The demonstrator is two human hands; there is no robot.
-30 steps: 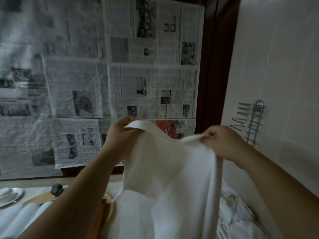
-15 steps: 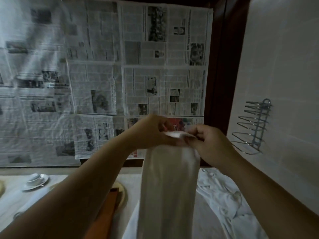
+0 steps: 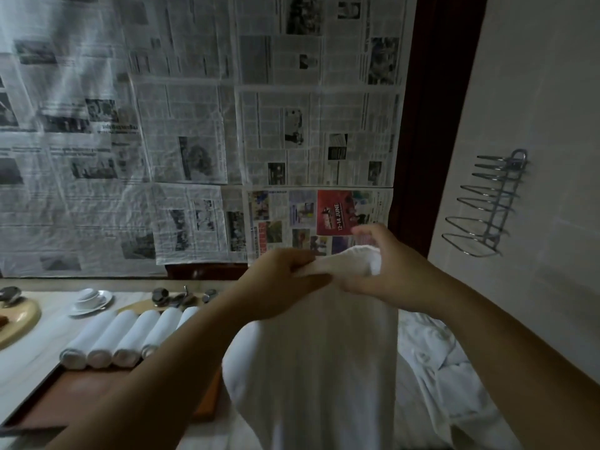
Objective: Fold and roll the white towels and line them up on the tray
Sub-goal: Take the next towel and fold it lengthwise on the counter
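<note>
A white towel (image 3: 318, 362), folded lengthwise, hangs down in front of me. My left hand (image 3: 285, 280) pinches its top edge on the left. My right hand (image 3: 383, 271) grips the top on the right, fingers curled over the bunched cloth. Several rolled white towels (image 3: 120, 336) lie side by side at the far end of the brown tray (image 3: 74, 394) at lower left. My left forearm hides part of the tray.
A heap of loose white towels (image 3: 435, 362) lies to the right on the table. A cup on a saucer (image 3: 91, 298), a round wooden board (image 3: 19, 319) and small dark items (image 3: 181, 297) stand at the back. A wire rack (image 3: 487, 206) hangs on the right wall.
My hands came together, folding the spread towel in half lengthwise, and now sit lower in the picture. The view has tilted down, showing the tray and rolled towels.
</note>
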